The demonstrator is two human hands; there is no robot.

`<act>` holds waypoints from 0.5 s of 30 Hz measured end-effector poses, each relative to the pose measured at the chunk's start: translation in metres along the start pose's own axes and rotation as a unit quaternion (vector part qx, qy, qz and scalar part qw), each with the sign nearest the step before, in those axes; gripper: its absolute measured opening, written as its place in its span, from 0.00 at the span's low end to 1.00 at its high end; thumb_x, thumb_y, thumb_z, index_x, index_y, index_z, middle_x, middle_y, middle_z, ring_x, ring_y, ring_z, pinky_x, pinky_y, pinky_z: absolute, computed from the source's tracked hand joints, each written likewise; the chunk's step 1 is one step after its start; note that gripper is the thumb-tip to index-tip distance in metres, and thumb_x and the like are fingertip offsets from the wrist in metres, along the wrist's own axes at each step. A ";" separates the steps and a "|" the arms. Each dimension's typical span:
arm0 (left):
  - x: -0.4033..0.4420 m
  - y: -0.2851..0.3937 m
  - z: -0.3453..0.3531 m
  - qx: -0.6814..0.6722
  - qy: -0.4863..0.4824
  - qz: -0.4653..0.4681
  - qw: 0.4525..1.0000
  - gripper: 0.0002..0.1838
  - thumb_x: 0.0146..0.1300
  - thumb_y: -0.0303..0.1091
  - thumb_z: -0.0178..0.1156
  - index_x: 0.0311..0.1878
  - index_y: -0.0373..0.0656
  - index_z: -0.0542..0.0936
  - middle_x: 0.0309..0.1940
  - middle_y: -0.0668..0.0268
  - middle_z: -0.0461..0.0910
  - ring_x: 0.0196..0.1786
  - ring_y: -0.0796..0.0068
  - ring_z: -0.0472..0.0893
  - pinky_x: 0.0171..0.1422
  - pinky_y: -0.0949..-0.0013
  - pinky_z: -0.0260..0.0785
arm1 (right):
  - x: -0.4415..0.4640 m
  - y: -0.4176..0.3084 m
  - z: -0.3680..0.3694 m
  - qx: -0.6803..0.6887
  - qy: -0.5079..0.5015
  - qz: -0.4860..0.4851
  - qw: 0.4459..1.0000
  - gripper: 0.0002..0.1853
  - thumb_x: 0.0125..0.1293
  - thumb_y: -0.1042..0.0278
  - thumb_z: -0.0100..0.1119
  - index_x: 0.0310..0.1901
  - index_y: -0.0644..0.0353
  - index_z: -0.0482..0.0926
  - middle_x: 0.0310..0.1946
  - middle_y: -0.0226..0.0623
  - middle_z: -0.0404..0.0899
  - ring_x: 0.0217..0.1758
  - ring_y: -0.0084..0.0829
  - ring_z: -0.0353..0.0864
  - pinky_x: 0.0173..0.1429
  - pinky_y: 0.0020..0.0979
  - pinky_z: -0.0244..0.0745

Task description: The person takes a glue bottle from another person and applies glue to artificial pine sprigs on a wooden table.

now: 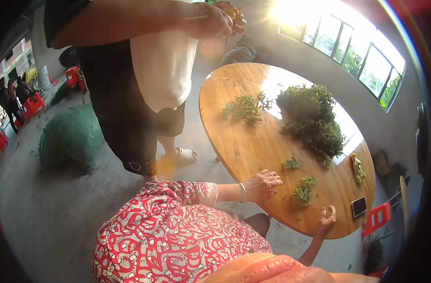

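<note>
My left hand (263,186), with a bracelet at the wrist, is over the near edge of the round wooden table (225,94). Its fingers are stretched out with nothing seen in them. My right hand (325,221) is at the table's edge, fingers apart and slightly bent, apparently holding nothing. Between the hands lies a small leafy green sprig (304,190). Just beyond it is a smaller sprig (292,163). A dark-screened phone (359,206) lies to the right of my right hand.
A large heap of green sprigs (314,122) and a looser bunch (246,108) cover parts of the table. A yellowish-green item (358,169) lies near the edge. Another person (163,61) stands alongside, holding thin sticks. A green covered mound (71,137) and red chair (377,219) are nearby.
</note>
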State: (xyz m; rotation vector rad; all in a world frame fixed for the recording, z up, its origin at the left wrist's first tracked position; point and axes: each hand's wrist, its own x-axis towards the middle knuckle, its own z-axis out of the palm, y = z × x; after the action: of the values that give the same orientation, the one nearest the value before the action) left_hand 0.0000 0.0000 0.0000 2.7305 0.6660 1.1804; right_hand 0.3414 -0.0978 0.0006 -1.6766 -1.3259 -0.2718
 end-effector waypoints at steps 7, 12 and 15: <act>-0.027 0.003 -0.006 0.003 -0.004 -0.002 1.000 0.20 0.58 0.35 0.62 0.52 0.38 0.75 0.49 0.58 0.77 0.57 0.61 0.73 0.61 0.60 0.63 | -0.031 -0.009 0.006 -0.027 -0.005 0.023 0.999 0.16 0.61 0.69 0.63 0.47 0.70 0.76 0.46 0.48 0.80 0.50 0.46 0.78 0.57 0.39 0.70; -0.024 0.007 -0.008 -0.002 -0.014 -0.015 1.000 0.20 0.58 0.35 0.62 0.52 0.38 0.75 0.50 0.58 0.77 0.57 0.61 0.73 0.61 0.60 0.63 | -0.028 -0.008 0.003 -0.046 -0.008 0.029 0.998 0.16 0.61 0.68 0.63 0.47 0.70 0.77 0.46 0.48 0.80 0.50 0.46 0.78 0.57 0.39 0.70; -0.023 0.007 -0.007 -0.002 -0.010 -0.011 1.000 0.20 0.58 0.35 0.61 0.52 0.38 0.75 0.49 0.57 0.77 0.57 0.61 0.73 0.61 0.60 0.63 | -0.026 -0.010 0.000 -0.052 -0.006 0.031 0.998 0.16 0.61 0.68 0.63 0.47 0.70 0.77 0.45 0.48 0.80 0.50 0.46 0.78 0.57 0.38 0.71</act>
State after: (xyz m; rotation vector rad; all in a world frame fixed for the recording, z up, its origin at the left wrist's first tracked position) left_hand -0.0167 -0.0172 -0.0087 2.7215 0.6896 1.1459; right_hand 0.3227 -0.1143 -0.0115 -1.8063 -1.2840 -0.2992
